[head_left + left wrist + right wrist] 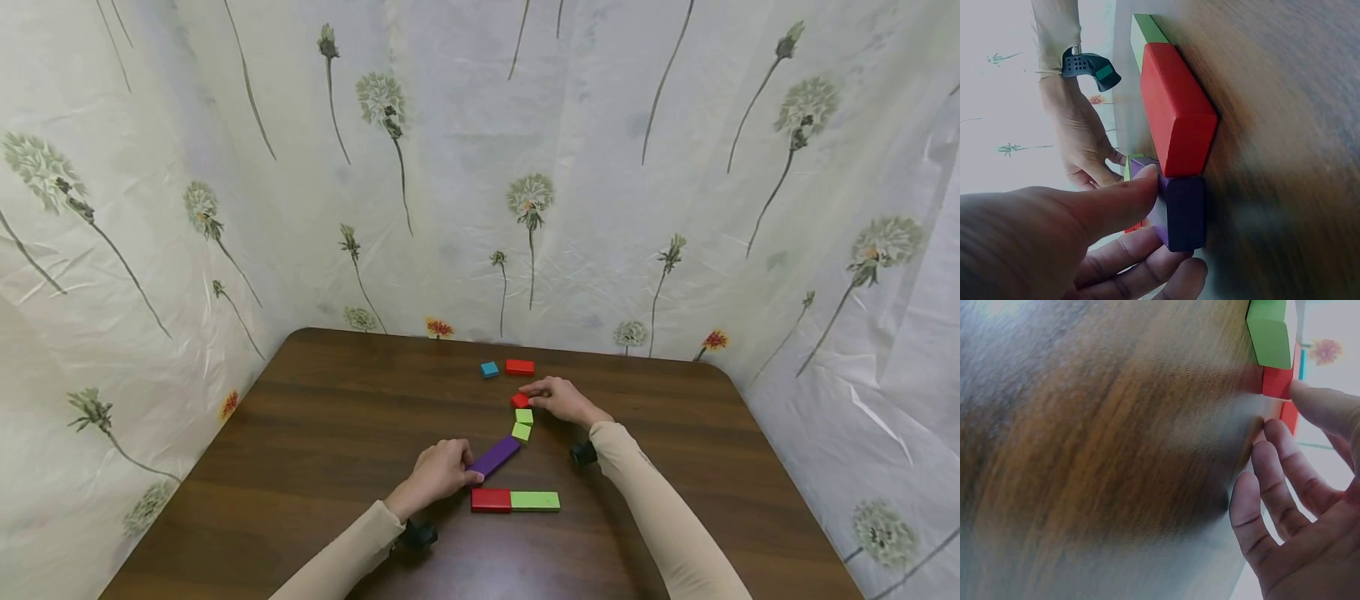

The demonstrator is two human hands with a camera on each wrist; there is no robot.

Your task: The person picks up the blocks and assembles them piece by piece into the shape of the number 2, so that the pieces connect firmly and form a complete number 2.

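Observation:
My left hand (pixel 438 471) pinches the near end of a long purple block (pixel 497 457) between thumb and fingers. The block lies slanted on the table, and in the left wrist view its purple end (pixel 1185 212) shows beside a larger red block. Farther back, my right hand (pixel 564 400) holds a small red block (pixel 521 400) at its fingertips, the thumb against it and the other fingers spread loosely. Two small light green blocks, a farther one (pixel 524 416) and a nearer one (pixel 521 432), sit between the red block and the purple one, forming a bent line.
In front of the purple block, a red block (pixel 491 501) and a light green block (pixel 535 501) lie end to end. Toward the back edge are a small blue block (pixel 490 369) and a red block (pixel 520 367). A flowered curtain (pixel 465 167) hangs behind the wooden table (pixel 360 400).

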